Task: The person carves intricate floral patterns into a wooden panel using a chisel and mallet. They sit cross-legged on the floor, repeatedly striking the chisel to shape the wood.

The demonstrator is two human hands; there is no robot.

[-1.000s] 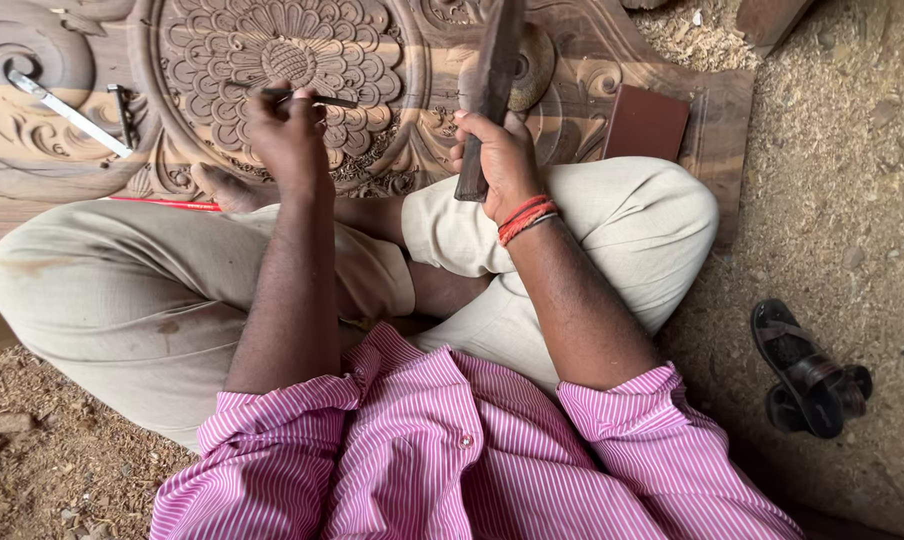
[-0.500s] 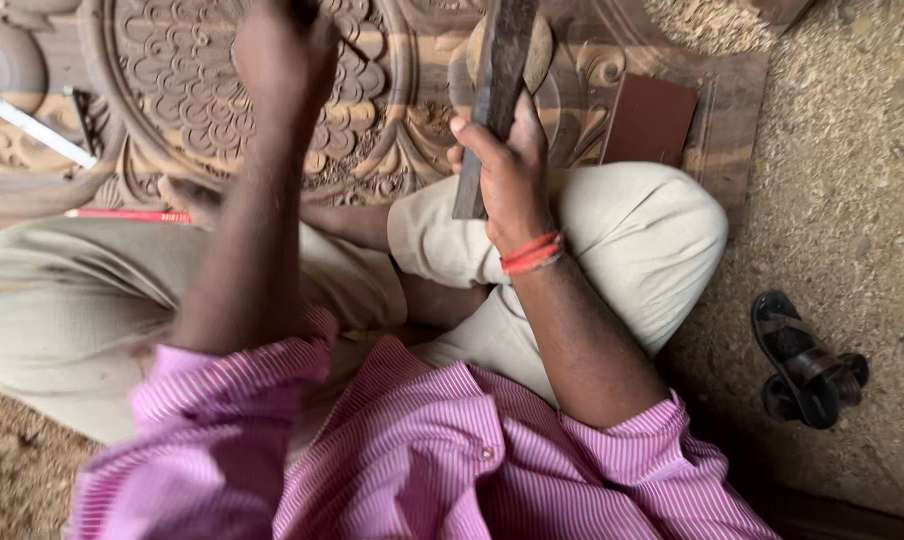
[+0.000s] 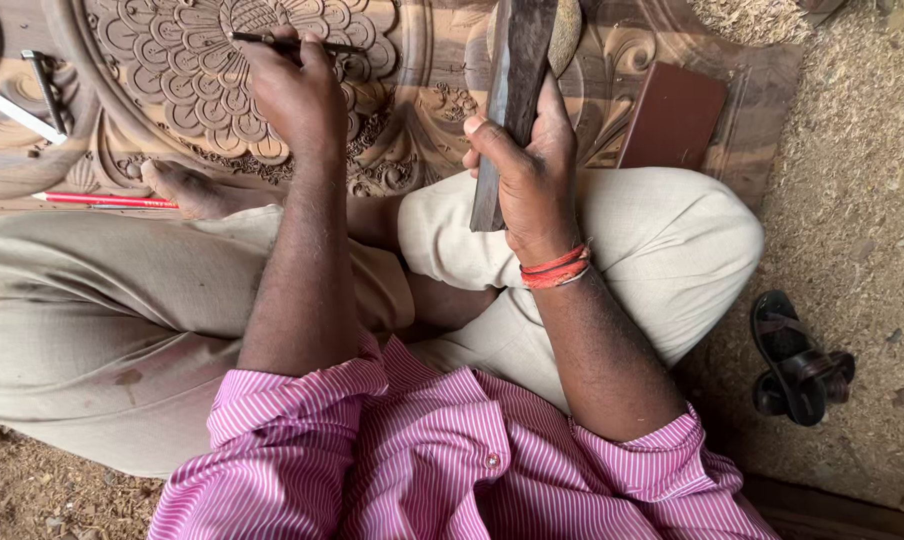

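My left hand (image 3: 290, 88) grips a thin metal chisel (image 3: 272, 40) lying sideways over the round flower carving of a large carved wooden panel (image 3: 412, 110). My right hand (image 3: 527, 165) is closed around a dark wooden mallet block (image 3: 510, 90), held upright above my right knee, a little right of the chisel. Red thread bands sit on my right wrist. I sit cross-legged on the panel in beige trousers and a pink striped shirt, with one bare foot (image 3: 187, 190) resting on the wood.
A red pencil (image 3: 102, 200) lies on the panel by my foot. Other metal tools (image 3: 42, 95) lie at the far left. A dark brown flat block (image 3: 675, 118) rests at the panel's right end. Sandals (image 3: 797, 360) sit on the sawdust-covered ground to the right.
The view has drawn closer to the panel. My left hand with the chisel has shifted over the flower carving, and my right hand still holds the mallet raised beside it.
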